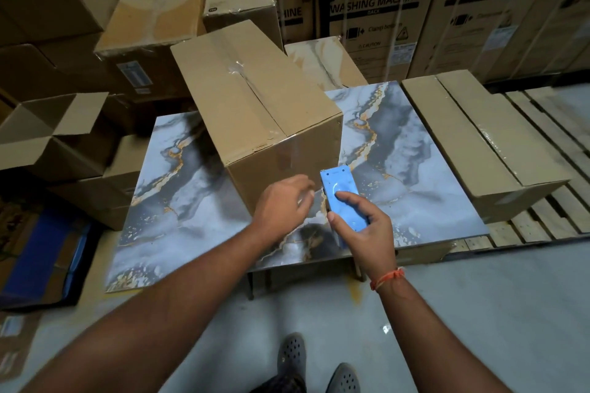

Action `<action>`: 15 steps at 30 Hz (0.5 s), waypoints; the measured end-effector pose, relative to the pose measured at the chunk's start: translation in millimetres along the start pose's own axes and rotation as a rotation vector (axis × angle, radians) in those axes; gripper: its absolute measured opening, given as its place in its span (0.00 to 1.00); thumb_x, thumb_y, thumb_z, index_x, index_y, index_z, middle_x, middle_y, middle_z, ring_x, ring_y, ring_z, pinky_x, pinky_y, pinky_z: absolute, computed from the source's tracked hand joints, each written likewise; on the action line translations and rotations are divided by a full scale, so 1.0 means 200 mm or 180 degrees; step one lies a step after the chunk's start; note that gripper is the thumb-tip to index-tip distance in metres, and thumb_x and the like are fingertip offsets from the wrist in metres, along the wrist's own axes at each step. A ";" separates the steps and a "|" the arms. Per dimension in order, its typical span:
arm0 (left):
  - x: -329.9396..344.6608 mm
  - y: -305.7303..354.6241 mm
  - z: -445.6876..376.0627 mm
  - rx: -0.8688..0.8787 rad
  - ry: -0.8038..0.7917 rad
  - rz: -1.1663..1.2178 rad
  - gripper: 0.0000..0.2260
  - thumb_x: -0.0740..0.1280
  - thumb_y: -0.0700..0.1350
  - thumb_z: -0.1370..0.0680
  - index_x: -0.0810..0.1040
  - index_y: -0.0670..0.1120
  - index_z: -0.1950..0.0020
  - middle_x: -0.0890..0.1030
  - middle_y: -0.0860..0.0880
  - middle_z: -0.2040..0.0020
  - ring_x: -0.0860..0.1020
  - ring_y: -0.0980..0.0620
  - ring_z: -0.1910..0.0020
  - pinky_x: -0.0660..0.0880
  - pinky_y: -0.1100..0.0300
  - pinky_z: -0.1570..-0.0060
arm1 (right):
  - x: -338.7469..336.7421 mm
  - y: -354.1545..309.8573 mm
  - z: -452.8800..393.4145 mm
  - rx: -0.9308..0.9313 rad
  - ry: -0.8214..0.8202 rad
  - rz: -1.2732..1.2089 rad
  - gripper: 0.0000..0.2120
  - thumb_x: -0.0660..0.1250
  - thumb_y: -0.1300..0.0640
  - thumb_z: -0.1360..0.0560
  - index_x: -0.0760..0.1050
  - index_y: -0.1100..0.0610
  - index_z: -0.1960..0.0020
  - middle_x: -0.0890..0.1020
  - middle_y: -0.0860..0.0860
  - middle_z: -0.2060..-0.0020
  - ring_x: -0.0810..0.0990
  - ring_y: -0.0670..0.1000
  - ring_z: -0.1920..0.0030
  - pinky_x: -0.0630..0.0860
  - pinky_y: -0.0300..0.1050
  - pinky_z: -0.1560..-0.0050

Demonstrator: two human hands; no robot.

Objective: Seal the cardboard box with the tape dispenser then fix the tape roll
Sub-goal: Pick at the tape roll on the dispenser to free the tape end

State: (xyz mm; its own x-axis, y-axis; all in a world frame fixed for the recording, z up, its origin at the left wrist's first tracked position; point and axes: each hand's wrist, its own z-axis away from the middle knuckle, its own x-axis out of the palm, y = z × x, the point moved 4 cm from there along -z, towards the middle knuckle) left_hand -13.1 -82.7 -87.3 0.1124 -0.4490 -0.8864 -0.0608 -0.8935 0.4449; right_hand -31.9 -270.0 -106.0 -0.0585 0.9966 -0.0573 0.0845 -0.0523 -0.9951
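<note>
My tape dispenser (343, 201) is glossy blue plastic; the cardboard box (255, 105) matt brown; the worktop (415, 185) polished marble-patterned.

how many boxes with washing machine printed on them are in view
2 for certain: one tall LG washing machine carton behind the marble-patterned table, and another LG washing machine carton to its right. A partly hidden one at may be a third.

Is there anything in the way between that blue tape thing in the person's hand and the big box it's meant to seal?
Nothing visible. The right hand holds the blue tape dispenser right beside the cardboard box, near its front corner. The left hand reaches toward that same corner but is beside the dispenser, not between it and the box.
</note>
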 end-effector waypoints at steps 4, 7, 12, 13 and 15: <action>-0.01 0.18 0.08 -0.1747 -0.0017 0.3036 0.10 0.65 0.48 0.16 0.84 0.46 0.51 0.87 0.51 0.56 0.83 0.59 0.65 0.75 0.59 0.59 | -0.05 -0.07 -0.02 -0.0173 -0.0075 0.0076 0.18 0.77 0.61 0.28 0.82 0.54 0.39 0.85 0.45 0.41 0.82 0.45 0.39 0.79 0.50 0.35; 0.01 0.31 0.10 -0.1938 -0.0601 0.3710 0.12 0.64 0.54 0.17 0.82 0.48 0.45 0.86 0.57 0.60 0.83 0.63 0.63 0.74 0.59 0.52 | -0.08 -0.11 -0.03 -0.0290 -0.0136 0.0274 0.21 0.76 0.58 0.26 0.79 0.51 0.34 0.83 0.42 0.39 0.80 0.43 0.37 0.79 0.50 0.35; 0.08 0.40 0.04 -0.1808 -0.0849 0.3756 0.17 0.72 0.53 0.21 0.80 0.44 0.37 0.88 0.45 0.48 0.85 0.53 0.53 0.79 0.60 0.55 | -0.11 -0.09 0.01 -0.0290 -0.0009 0.0788 0.34 0.74 0.55 0.25 0.58 0.44 0.28 0.82 0.48 0.43 0.85 0.46 0.48 0.83 0.48 0.51; 0.11 0.41 0.01 -0.1761 -0.0790 0.3728 0.17 0.74 0.50 0.22 0.79 0.44 0.38 0.88 0.46 0.50 0.86 0.54 0.56 0.80 0.62 0.59 | -0.11 -0.07 0.01 -0.0307 -0.0016 0.0895 0.36 0.73 0.55 0.25 0.55 0.44 0.27 0.83 0.49 0.43 0.85 0.49 0.49 0.83 0.49 0.53; 0.15 0.41 -0.03 -0.1712 -0.0587 0.3507 0.18 0.79 0.48 0.26 0.80 0.44 0.40 0.87 0.48 0.52 0.86 0.54 0.57 0.83 0.60 0.56 | -0.09 -0.03 0.00 -0.0366 -0.0115 0.1096 0.37 0.70 0.56 0.25 0.52 0.46 0.25 0.82 0.51 0.38 0.85 0.54 0.46 0.83 0.53 0.50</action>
State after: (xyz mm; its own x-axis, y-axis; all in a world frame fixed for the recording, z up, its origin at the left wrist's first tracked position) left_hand -8.6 -169.9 -76.5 0.1156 -0.9933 0.0079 0.3851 0.0522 0.9214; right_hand -30.6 -287.5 -98.3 -0.0421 0.9189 -0.3922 0.2165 -0.3748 -0.9015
